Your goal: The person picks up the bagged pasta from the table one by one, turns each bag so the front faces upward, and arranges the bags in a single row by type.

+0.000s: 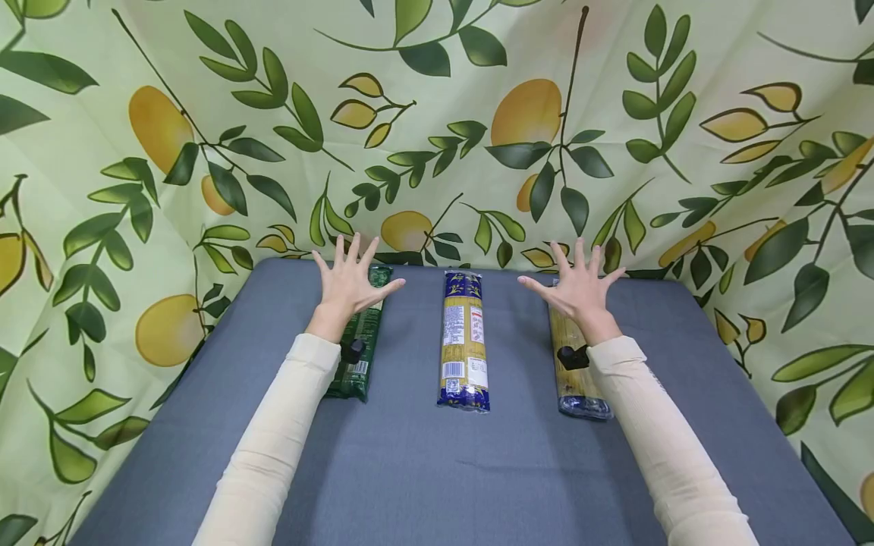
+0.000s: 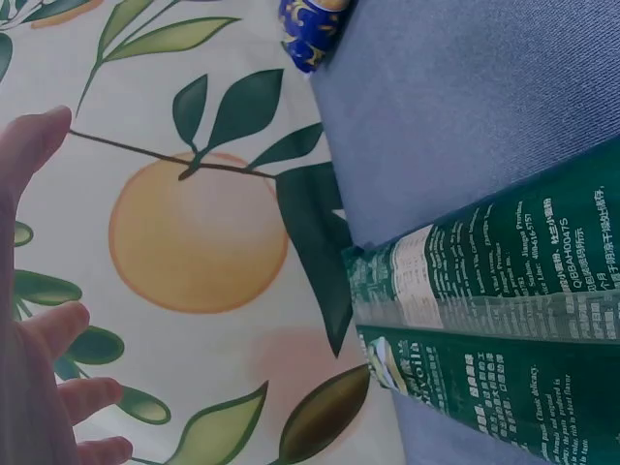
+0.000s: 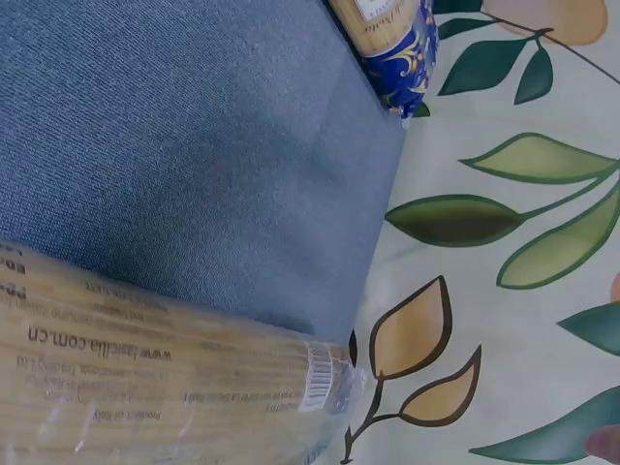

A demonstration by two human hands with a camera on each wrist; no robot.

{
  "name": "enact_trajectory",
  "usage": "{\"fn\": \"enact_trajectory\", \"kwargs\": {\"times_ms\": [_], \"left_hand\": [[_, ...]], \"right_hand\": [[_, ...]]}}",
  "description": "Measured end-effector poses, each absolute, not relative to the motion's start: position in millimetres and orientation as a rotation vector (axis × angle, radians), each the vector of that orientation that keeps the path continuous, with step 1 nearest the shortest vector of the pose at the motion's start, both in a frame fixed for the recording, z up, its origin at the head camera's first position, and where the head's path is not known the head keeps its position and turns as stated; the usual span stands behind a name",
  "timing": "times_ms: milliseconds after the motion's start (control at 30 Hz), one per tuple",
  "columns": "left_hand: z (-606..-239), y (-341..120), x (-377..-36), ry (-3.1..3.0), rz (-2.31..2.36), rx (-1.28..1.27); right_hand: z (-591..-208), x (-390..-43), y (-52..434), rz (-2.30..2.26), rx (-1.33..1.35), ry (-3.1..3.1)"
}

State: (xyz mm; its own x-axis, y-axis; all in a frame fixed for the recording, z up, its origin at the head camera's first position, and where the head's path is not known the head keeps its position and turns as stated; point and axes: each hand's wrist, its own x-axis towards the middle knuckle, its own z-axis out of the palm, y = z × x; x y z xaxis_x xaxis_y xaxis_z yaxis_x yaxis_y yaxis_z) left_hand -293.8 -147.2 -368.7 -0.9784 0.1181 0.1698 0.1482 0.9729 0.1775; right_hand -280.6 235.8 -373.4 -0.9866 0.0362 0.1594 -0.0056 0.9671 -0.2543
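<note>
Both hands, left (image 1: 351,282) and right (image 1: 579,288), spread wide, empty; three pasta packs: green (image 1: 358,341), blue (image 1: 463,340), clear (image 1: 573,356).

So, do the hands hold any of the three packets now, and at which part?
Nothing is held. The left hand hovers with spread fingers over the green packet, the right hand over the clear packet. The blue packet lies untouched.

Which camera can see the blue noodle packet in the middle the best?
The head view: the blue packet lies whole on the grey table, labels showing. The left wrist view catches only its blue end at the top edge, and the right wrist view only one end at the top.
</note>
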Motion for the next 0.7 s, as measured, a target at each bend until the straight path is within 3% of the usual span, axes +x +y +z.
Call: {"fn": "enact_trajectory", "kwargs": {"times_ms": [700], "left_hand": [[-371, -173, -283, -3.031, -0.534, -0.242]], "right_hand": [[-379, -249, 172, 0.618, 0.257, -2.931]]}}
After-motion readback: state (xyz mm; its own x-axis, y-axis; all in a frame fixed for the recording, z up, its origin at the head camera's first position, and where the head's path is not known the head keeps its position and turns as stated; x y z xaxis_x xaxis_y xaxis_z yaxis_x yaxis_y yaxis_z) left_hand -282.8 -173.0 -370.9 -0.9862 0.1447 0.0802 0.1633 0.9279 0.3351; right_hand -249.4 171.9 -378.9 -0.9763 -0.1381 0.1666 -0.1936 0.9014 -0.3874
